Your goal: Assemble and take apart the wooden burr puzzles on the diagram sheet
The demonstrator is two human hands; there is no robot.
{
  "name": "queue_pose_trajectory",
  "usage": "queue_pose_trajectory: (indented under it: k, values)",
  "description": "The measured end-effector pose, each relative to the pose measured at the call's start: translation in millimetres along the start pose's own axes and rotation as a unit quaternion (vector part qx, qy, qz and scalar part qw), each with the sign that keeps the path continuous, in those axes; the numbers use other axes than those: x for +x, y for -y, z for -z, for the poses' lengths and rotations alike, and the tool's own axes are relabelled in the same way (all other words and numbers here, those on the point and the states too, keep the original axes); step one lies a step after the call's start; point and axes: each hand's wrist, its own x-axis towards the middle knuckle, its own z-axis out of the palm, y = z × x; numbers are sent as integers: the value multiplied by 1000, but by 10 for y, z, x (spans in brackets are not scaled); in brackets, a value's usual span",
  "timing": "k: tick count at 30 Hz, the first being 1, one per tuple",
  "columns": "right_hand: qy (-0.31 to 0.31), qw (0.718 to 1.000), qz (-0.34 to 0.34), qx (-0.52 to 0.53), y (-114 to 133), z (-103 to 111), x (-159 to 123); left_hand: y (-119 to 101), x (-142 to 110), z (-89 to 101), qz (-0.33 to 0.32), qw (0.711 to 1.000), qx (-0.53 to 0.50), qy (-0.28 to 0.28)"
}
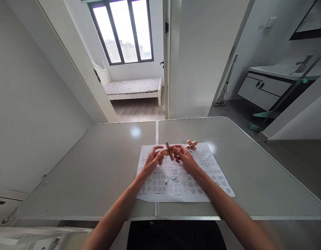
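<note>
Between my two hands, just above the paper, is a wooden burr puzzle (170, 150) of crossed light-brown sticks. My left hand (152, 160) pinches the end of its left-hand stick between thumb and fingers. From the other side my right hand (184, 156) grips the right end, its fingertips partly hiding the wood. A second wooden burr puzzle (192, 144) rests at the paper's top edge, right of my right hand. Beneath both hands lies a creased white instruction sheet (160, 194) printed with rows of small diagrams; their details are too small to read.
The pale grey table (105, 170) has a metal seam down its middle and a raised metal rim. Beyond it are an open doorway, a bed (134, 86) and a window. To the right stand a mop (225, 90), a washbasin cabinet (264, 86) and a green broom or dustpan.
</note>
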Motion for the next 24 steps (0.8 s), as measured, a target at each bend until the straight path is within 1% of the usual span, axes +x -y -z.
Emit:
queue_pose_trajectory:
  k: [2,3,5,8,10,14,18,24]
  values:
    - [-1,1000,15,-26,45,0,-19,8,5,14,4,1000,0,-9]
    - [11,999,17,-42,72,-1,-32,11,6,20,7,1000,2,-11]
    - [49,997,13,-51,124,-3,-59,14,10,30,13,1000,3,-12]
    - [112,993,4,-29,167,-4,-84,19,17,43,22,1000,-17,-6]
    - [129,991,10,-21,164,-2,-86,26,22,50,26,999,-38,0]
    - [121,992,34,-32,115,5,-73,53,27,58,35,997,-65,22]
    - [108,992,36,-46,88,3,-69,91,28,62,38,996,-65,40]
    - [108,992,43,-49,111,-13,-73,91,29,73,35,997,-56,43]
